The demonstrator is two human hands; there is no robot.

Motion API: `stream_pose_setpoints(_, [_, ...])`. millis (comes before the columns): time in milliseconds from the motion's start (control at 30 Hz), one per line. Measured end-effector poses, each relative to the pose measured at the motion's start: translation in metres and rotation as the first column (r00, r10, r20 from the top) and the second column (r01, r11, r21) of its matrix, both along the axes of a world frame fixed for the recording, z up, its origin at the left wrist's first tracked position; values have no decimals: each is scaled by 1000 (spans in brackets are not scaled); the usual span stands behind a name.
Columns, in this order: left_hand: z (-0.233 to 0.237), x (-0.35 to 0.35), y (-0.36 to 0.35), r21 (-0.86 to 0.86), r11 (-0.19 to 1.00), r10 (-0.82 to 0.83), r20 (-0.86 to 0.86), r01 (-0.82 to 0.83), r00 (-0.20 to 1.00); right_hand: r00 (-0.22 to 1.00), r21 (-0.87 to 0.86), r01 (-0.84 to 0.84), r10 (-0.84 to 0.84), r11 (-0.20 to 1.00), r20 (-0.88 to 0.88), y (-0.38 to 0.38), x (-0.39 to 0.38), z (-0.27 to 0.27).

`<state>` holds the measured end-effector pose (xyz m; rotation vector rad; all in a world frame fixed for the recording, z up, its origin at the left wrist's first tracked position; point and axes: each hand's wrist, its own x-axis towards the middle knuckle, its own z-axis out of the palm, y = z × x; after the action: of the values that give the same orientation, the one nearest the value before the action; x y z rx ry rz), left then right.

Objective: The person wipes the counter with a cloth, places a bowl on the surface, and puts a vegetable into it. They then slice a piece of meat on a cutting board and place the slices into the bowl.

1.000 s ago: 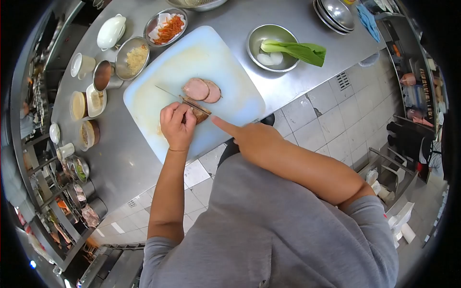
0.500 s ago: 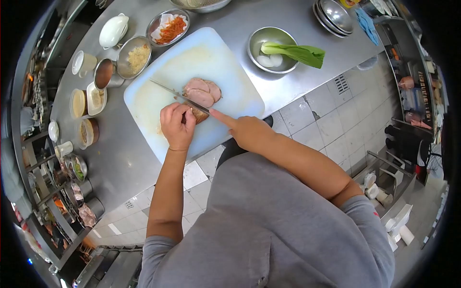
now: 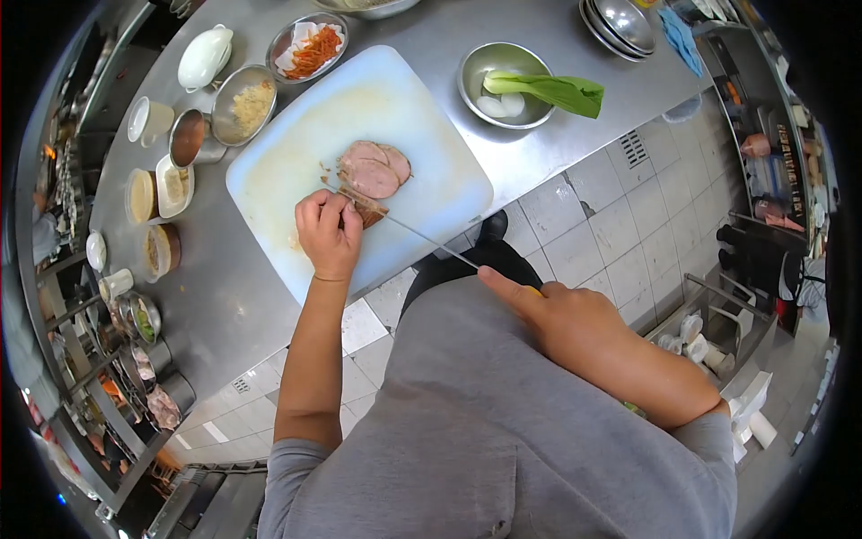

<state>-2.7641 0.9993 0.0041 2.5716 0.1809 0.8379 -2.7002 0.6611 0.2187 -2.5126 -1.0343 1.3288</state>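
My right hand (image 3: 561, 314) grips a long thin knife (image 3: 429, 241), its index finger stretched along the blade's base. The blade reaches diagonally across the front of the white cutting board (image 3: 287, 153) and lies against a browned piece of cooked meat (image 3: 369, 215). With curled fingers, my left hand (image 3: 329, 235) holds that piece down, hiding part of it. Several pink, round meat slices (image 3: 370, 171) overlap just beyond the blade. A few crumbs lie at their left.
A steel bowl (image 3: 469, 88) with two white eggs (image 3: 501, 106) and a green leafy stalk (image 3: 548, 88) stands right of the board. Left are bowls of shredded carrot (image 3: 314, 52) and minced yellowish food (image 3: 251, 108), plus several tubs. The steel counter (image 3: 215, 296) ends near my body.
My right hand has drawn the knife back toward my body and to the right, so more blade shows past the meat. My left hand stays on the piece.
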Motion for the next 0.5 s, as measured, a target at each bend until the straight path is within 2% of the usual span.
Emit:
stream_pose_setpoints(200, [0, 3, 3, -30, 999, -16, 10, 16, 1000, 999, -61, -17, 15, 998, -41, 9, 3, 8])
stream_pose_setpoints(300, [1, 4, 4, -39, 999, -34, 10, 35, 999, 998, -24, -10, 9, 1000, -70, 21, 11, -16])
stream_pose_setpoints(367, [2, 5, 5, -21, 999, -27, 11, 28, 1000, 998, 178, 50, -44, 983, -36, 39, 12, -43])
stream_pose_setpoints(433, [0, 6, 4, -22, 1000, -16, 21, 17, 1000, 999, 162, 42, -37, 986, -36, 59, 16, -63])
stream_pose_setpoints(500, [2, 7, 5, -17, 1000, -6, 34, 7, 999, 999, 151, 34, -30, 988, -33, 65, 20, -56])
